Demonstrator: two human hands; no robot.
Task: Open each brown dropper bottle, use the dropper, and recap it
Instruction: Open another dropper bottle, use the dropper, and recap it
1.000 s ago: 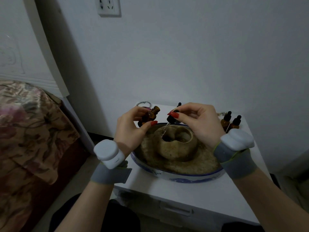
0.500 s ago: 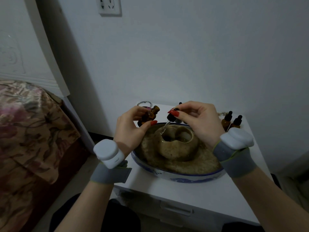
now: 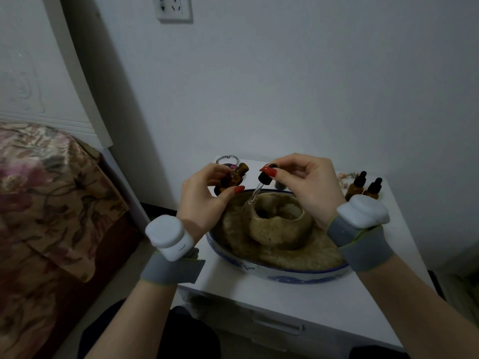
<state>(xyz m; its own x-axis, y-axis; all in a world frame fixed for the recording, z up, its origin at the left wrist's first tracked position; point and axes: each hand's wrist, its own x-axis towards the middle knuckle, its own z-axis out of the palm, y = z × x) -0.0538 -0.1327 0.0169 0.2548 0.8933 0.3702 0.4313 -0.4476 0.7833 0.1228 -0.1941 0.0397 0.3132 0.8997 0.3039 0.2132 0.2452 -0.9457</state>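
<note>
My left hand (image 3: 204, 195) grips an uncapped brown dropper bottle (image 3: 234, 176), tilted with its open neck toward the right. My right hand (image 3: 308, 182) pinches the black bulb of its dropper (image 3: 260, 183); the glass tube slants down-left, its tip over the left rim of a stone pot (image 3: 280, 225). Two capped brown dropper bottles (image 3: 356, 187) (image 3: 373, 190) stand at the back right of the white cabinet top (image 3: 285, 299). A dark cap (image 3: 280, 185) shows behind my right hand.
The stone pot sits in a blue-and-white ceramic dish (image 3: 282, 277) that fills the middle of the cabinet. A beaded bracelet (image 3: 226, 159) lies at the back left. A bed with a floral cover (image 3: 44, 203) is on the left. A drawer handle (image 3: 277, 323) faces me.
My right hand and the dropper have lifted slightly; the glass tip now sits nearer the pot's left rim. The bottle in my left hand has hardly moved.
</note>
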